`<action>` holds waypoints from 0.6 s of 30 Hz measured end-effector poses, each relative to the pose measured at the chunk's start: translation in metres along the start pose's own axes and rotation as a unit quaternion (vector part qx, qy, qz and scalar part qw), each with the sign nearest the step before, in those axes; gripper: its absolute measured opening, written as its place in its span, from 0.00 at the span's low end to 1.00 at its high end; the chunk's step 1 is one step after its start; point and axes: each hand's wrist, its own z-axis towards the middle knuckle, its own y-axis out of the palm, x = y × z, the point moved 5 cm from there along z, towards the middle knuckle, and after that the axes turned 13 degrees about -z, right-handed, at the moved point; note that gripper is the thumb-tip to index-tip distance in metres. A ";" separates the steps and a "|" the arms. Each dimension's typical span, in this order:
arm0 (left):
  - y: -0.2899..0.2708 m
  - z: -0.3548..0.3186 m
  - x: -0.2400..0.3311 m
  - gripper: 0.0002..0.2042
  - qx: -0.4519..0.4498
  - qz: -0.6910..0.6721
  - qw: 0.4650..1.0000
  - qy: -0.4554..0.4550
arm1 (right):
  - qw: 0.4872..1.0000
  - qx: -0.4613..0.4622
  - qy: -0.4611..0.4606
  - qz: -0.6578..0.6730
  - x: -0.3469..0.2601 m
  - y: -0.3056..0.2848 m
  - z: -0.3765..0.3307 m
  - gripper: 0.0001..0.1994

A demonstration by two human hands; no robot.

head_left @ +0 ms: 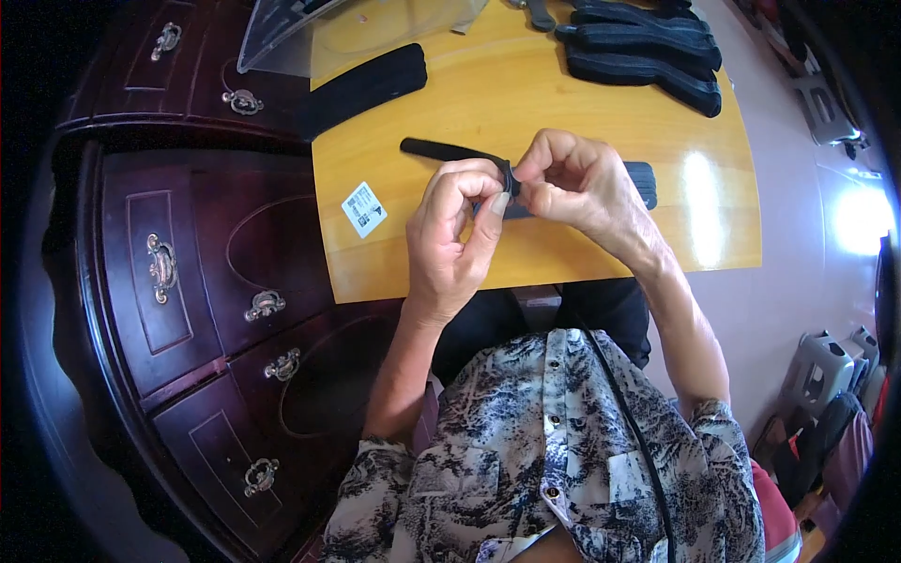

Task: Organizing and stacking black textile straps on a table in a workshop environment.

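Observation:
A narrow black strap is held up over the yellow table, its free end sticking out to the left. My left hand pinches it between thumb and fingertips. My right hand is closed in a pinch at the strap's other end, close against the left fingertips. What exactly sits between the right fingers is too small to make out. Beneath my right hand lies a dark ribbed strip, partly covered by that hand.
A flat black fabric piece lies at the table's left edge, near a clear plastic bin. A white printed label lies left of my hands. Several black padded pieces are stacked far right. Dark wooden drawers flank the left.

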 end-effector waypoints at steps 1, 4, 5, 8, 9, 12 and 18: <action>-0.001 0.001 -0.001 0.05 0.002 0.001 1.000 0.000 | 1.000 0.016 -0.005 -0.013 -0.002 0.000 -0.002 0.08; -0.003 0.002 0.006 0.05 0.011 0.052 0.996 0.066 | 0.997 0.006 -0.034 -0.075 -0.018 0.000 -0.006 0.11; -0.003 0.001 0.006 0.05 0.009 0.049 0.997 0.066 | 0.997 0.005 -0.034 -0.075 -0.016 0.001 -0.005 0.11; -0.004 -0.002 0.004 0.06 0.012 0.007 0.998 0.054 | 1.000 -0.002 -0.014 0.010 -0.013 0.003 -0.002 0.12; -0.005 -0.004 0.002 0.06 0.018 -0.031 0.999 0.039 | 1.000 -0.018 -0.002 0.016 -0.015 0.005 -0.002 0.11; -0.005 -0.007 0.004 0.06 0.055 -0.100 0.993 0.025 | 0.992 -0.051 0.027 0.110 -0.005 0.012 0.001 0.11; -0.008 -0.004 0.013 0.03 0.053 -0.123 0.991 0.025 | 0.997 0.024 -0.080 -0.007 -0.024 0.020 -0.006 0.09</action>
